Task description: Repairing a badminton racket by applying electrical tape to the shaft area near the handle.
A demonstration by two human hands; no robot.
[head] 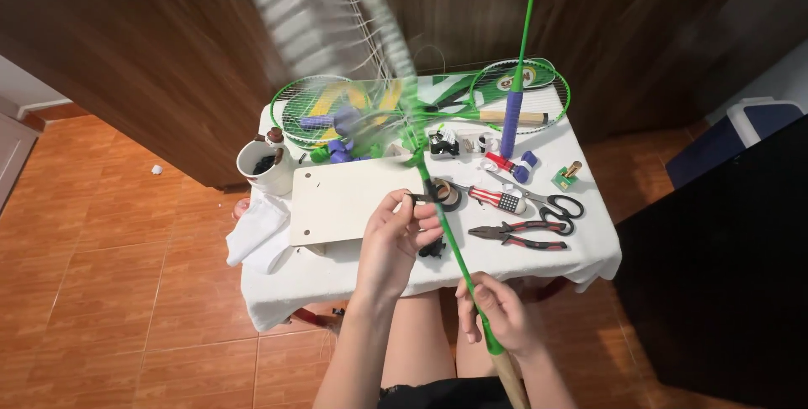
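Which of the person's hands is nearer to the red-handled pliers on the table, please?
The right. The right hand grips the green racket shaft low down, just below the pliers. The left hand pinches the shaft higher up, farther off to the pliers' left.

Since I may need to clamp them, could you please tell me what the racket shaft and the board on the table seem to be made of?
The racket shaft, gripped by the right hand, looks like glossy green-painted metal or composite; its thin, straight line suggests this. The board looks like pale, matte wood or plywood, with small drilled holes.
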